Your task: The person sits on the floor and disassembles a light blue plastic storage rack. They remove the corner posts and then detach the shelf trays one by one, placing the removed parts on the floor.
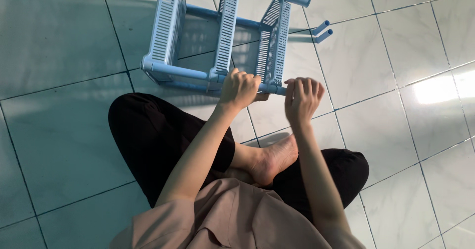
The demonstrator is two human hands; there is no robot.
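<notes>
From the head camera, looking straight down, the floor (64,145) is laid in large glossy pale tiles with thin dark grout lines, greenish-grey in the shade on one side and brighter white toward the other, where a patch of glare sits well away from the fingers. The person sits cross-legged on it in black trousers and a beige top, one bare foot (272,162) tucked below the wrists.

Just beyond the fingers lies a light blue plastic shelf rack (225,36) tipped on its side, three slatted trays standing on edge between round tube posts. Its nearest tube runs crosswise right under both hands. The left hand (239,88) is curled into a fist around that tube, close to the middle tray, fingers together and clamped on it. The right hand (303,96) sits just beside it at the tube's end, fingers bent and close together over the end of the post; whether they actually pinch it I cannot tell from here. The two hands are near each other but not touching.

Past the fingertips the rack reaches to the picture's top edge, with two short tube ends (321,31) sticking out on the right-hand side. To either side of the hands the tiles lie bare out to the picture's edges; behind the wrists, knees and foot close the space.
</notes>
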